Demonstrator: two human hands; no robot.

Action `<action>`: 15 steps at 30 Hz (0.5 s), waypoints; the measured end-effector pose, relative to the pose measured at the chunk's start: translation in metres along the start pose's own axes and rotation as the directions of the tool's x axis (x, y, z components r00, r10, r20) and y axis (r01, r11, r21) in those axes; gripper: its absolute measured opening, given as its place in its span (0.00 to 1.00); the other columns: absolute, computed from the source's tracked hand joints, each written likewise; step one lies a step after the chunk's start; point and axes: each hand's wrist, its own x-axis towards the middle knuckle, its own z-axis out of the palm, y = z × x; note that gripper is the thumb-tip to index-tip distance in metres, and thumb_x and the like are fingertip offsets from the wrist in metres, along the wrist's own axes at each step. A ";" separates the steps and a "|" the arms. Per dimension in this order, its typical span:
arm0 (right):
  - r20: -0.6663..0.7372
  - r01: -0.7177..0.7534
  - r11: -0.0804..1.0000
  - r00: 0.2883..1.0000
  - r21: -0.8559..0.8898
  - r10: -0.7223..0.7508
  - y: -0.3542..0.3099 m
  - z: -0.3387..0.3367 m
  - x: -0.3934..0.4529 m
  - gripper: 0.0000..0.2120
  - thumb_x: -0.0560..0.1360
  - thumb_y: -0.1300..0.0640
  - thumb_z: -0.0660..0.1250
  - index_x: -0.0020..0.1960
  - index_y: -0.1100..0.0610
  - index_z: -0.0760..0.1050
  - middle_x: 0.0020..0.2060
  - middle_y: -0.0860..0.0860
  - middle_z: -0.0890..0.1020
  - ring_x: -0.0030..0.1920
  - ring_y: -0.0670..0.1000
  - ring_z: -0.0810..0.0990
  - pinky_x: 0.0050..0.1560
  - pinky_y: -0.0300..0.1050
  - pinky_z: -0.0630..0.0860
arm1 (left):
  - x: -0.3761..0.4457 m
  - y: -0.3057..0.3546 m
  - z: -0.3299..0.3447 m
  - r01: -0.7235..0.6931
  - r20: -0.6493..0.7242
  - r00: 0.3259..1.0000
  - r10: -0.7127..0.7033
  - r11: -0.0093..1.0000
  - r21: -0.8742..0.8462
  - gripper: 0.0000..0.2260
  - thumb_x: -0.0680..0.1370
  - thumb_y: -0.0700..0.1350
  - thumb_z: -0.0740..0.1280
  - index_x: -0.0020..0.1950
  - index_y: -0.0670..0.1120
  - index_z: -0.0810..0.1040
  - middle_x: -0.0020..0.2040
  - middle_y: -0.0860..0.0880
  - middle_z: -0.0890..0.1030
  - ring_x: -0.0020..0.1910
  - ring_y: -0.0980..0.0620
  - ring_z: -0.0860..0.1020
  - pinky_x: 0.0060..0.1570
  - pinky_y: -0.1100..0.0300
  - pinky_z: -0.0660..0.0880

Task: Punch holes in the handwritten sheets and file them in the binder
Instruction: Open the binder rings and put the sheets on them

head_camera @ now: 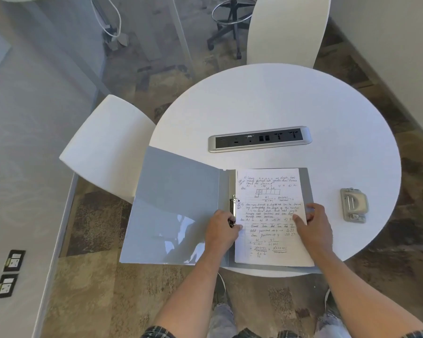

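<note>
Your grey binder (178, 206) lay open at the tabletop's (266, 103) near edge, front cover hanging off the left. Handwritten sheets (271, 215) sat on its right half. Your left hand (221, 231) pinched the ring clip (233, 211); your right hand (313, 225) pressed flat on the sheets' right edge. Hole punch (354, 205) sat near the right edge.

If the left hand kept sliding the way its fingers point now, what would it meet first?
The left hand points up and right, fingertips already at the binder's ring mechanism. Going on, it would likely press into those rings first, then the handwritten sheet just beyond.
</note>
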 end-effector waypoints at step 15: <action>0.438 0.710 0.644 0.694 -0.284 -0.572 -0.033 0.049 -0.021 0.34 0.78 0.51 0.70 0.81 0.45 0.61 0.77 0.47 0.70 0.73 0.52 0.72 0.72 0.53 0.68 | 0.003 -0.006 0.003 -0.093 0.002 0.996 0.093 0.990 0.105 0.10 0.74 0.41 0.71 0.54 0.49 0.81 0.52 0.53 0.77 0.46 0.51 0.79 0.46 0.53 0.80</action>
